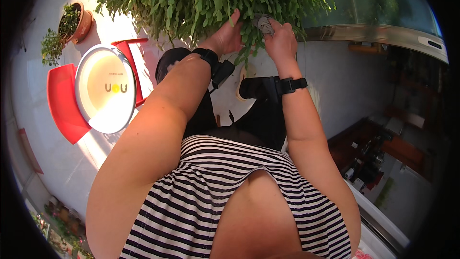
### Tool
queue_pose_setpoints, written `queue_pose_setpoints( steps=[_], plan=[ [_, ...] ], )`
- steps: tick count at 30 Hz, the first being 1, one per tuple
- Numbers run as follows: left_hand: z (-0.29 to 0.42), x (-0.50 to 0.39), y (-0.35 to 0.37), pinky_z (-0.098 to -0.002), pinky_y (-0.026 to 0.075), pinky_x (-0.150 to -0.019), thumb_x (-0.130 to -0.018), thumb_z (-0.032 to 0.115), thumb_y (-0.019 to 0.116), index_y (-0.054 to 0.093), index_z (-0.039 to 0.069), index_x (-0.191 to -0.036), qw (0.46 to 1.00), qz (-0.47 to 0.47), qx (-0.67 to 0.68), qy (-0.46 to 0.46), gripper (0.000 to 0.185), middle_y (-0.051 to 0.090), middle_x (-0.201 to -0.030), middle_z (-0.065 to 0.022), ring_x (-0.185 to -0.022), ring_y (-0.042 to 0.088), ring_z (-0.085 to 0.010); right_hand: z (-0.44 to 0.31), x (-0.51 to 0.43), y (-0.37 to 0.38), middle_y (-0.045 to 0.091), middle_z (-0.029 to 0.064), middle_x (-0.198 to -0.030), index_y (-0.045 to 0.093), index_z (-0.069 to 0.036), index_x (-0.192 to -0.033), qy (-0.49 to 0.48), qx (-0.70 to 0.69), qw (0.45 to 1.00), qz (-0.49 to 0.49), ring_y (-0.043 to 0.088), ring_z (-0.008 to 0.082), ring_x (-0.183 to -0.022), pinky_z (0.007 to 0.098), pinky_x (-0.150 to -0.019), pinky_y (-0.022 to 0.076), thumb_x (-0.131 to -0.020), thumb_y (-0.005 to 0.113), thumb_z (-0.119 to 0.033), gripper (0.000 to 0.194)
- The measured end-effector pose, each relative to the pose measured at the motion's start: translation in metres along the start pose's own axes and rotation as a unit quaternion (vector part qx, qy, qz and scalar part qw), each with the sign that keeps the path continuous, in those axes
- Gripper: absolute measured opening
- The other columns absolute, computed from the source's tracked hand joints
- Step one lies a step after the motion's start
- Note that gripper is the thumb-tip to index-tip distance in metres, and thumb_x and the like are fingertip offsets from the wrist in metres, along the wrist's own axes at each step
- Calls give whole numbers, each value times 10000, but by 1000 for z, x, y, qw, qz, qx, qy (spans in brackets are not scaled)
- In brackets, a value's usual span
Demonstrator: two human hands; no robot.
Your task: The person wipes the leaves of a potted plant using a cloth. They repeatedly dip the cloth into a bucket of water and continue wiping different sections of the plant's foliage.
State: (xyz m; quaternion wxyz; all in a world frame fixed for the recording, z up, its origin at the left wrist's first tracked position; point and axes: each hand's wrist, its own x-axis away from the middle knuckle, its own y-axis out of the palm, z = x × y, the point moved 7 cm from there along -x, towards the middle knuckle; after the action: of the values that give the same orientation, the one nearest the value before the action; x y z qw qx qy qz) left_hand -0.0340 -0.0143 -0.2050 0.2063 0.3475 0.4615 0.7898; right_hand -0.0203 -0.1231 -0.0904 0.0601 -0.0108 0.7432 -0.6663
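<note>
A large trailing plant with flat, segmented green stems (201,0), like a holiday cactus, hangs in front of me. My left hand (228,37) is among its lower stems with the thumb raised. Leaves partly cover its fingers, so whether they grip a stem is hidden. To its right, my right hand (283,43) pinches a crumpled grey cloth (265,25) against the foliage. One drooping stem (245,48) dangles between the two hands. The plant's pot does not show.
On my left a white basin (104,90) with printing rests on a red plastic chair (64,102). Beyond it stands a terracotta pot (82,27) with a small leafy plant. A metal-framed glass panel (359,32) is at right. My shoe (242,90) is below the plant.
</note>
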Motion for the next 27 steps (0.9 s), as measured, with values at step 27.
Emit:
queue_pose_setpoints(
  steps=[27],
  plan=[
    [-18, 9, 10, -519, 350, -1008, -797, 776, 392, 327, 165, -1416, 998, -42, -41, -37, 872, 405, -1400, -87, -1255, 409, -294, -26, 41, -14, 578, 125, -963, 642, -152, -1105, -29, -139, 988, 55, 596, 340, -883, 410, -730, 499, -700, 698, -164, 409]
  ],
)
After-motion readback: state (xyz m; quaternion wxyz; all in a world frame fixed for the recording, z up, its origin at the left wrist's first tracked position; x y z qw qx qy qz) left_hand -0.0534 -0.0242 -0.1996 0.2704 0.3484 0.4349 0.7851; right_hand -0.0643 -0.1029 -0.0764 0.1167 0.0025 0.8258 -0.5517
